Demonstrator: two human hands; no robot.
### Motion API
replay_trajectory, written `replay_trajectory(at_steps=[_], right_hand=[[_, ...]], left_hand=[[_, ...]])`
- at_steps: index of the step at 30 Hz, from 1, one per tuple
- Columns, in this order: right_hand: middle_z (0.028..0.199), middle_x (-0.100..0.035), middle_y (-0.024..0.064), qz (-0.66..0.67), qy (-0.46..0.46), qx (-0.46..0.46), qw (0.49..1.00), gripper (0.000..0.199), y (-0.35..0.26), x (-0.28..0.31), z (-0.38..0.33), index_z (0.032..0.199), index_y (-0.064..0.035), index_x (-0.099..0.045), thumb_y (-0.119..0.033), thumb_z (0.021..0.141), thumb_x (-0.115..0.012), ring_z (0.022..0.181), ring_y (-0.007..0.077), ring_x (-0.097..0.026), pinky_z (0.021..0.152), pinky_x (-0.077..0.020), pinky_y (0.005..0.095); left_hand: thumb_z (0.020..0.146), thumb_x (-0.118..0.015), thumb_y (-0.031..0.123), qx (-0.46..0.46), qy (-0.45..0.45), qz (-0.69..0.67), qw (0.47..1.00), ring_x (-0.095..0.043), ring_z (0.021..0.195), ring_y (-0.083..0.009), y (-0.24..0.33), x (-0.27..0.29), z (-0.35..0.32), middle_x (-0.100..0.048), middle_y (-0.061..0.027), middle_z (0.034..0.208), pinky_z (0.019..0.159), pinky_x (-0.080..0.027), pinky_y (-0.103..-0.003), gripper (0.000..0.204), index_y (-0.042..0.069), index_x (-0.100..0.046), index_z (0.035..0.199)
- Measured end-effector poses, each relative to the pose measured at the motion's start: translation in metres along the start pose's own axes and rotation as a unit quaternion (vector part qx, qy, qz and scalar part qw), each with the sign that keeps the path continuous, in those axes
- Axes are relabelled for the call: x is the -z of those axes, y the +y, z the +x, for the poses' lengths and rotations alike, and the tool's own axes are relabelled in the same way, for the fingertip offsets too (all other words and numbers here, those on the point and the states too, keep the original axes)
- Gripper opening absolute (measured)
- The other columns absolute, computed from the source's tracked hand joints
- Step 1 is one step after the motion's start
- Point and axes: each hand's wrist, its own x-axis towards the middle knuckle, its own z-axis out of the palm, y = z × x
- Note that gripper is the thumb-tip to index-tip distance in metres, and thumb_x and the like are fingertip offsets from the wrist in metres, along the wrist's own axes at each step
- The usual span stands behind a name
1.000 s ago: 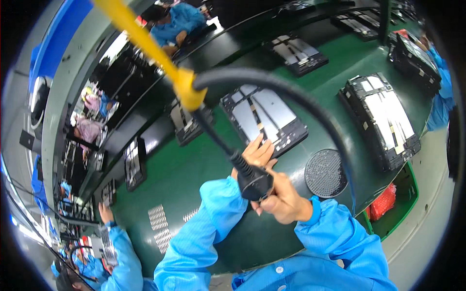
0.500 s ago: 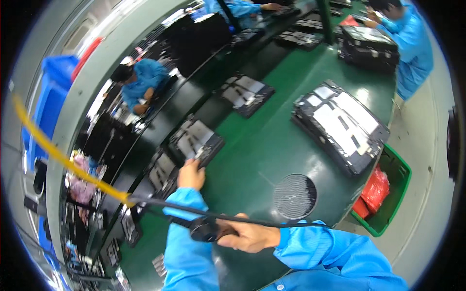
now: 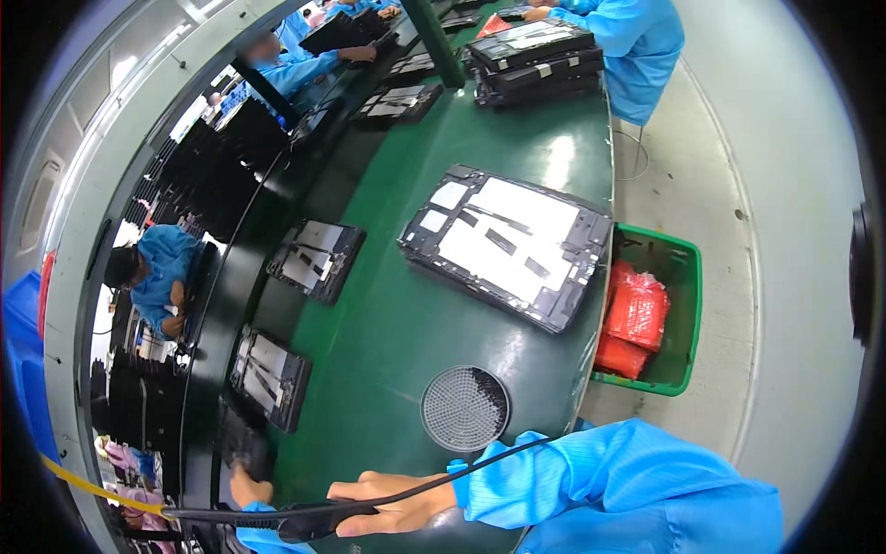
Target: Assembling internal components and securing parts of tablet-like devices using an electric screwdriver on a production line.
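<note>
My right hand (image 3: 397, 504) is closed round a black electric screwdriver (image 3: 316, 524) near the bottom of the view. A black cable (image 3: 443, 480) runs from its area across the hand, and a yellow cord (image 3: 97, 491) joins it at the left. At the lower left, my left hand (image 3: 250, 487) grips the near edge of a dark flat unit (image 3: 242, 439), blurred and showing no light face. Just beyond it lies a black-framed, laptop-like unit (image 3: 269, 379) with pale panels. A similar unit (image 3: 317, 259) rests farther along the green table (image 3: 369, 369).
A stack of pale-panelled units (image 3: 508, 245) stands centre right, near a round perforated disc (image 3: 465, 408). Beside the table, a green bin (image 3: 683, 342) holds red packages (image 3: 639, 309). A dark green post (image 3: 434, 42) rises near another stack (image 3: 535, 60). Several co-workers in blue sit around.
The view has swung, so the tabletop things appear farther left. My left hand has gone from the middle unit to the nearest one, whose light face no longer shows. My right hand keeps the screwdriver.
</note>
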Motion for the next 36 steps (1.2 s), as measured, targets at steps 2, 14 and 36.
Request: replay_trajectory(at_steps=[2, 14, 36], right_hand=[[0.054, -0.048, 0.0089, -0.014, 0.038, 0.027, 0.999, 0.055, 0.003, 0.001, 0.004, 0.094, 0.0002, -0.049, -0.054, 0.088, -0.05, 0.047, 0.0205, -0.047, 0.046, -0.0356, 0.0342], [0.061, -0.05, 0.0028, 0.051, 0.061, -0.076, 0.994, 0.042, 0.007, -0.006, 0.004, 0.093, -0.0024, -0.048, -0.044, 0.091, -0.052, 0.054, 0.0104, -0.049, 0.049, -0.0414, 0.0258], [0.064, -0.052, 0.0089, -0.111, 0.222, 0.035, 0.968, 0.083, -0.015, 0.076, -0.006, 0.11, 0.0018, -0.047, -0.074, 0.084, -0.024, 0.049, 0.0162, -0.054, 0.049, -0.0467, 0.0295]], left_hand=[[0.061, -0.062, 0.009, 0.061, -0.001, -0.022, 0.998, -0.061, 0.088, -0.0436, 0.086, 0.092, -0.009, -0.063, -0.0271, 0.093, 0.079, -0.048, -0.048, 0.048, -0.004, -0.057, 0.108], [0.067, -0.054, -0.006, -0.014, 0.31, -0.163, 0.937, -0.067, 0.071, -0.0278, 0.001, 0.132, -0.105, -0.067, -0.0191, 0.079, 0.068, -0.05, -0.033, 0.031, -0.002, -0.066, 0.095], [0.054, -0.082, 0.042, -0.218, -0.182, -0.251, 0.925, -0.023, 0.134, -0.0428, 0.214, 0.137, -0.271, -0.032, -0.0208, 0.143, 0.102, -0.01, -0.068, 0.089, -0.003, -0.049, 0.123]])
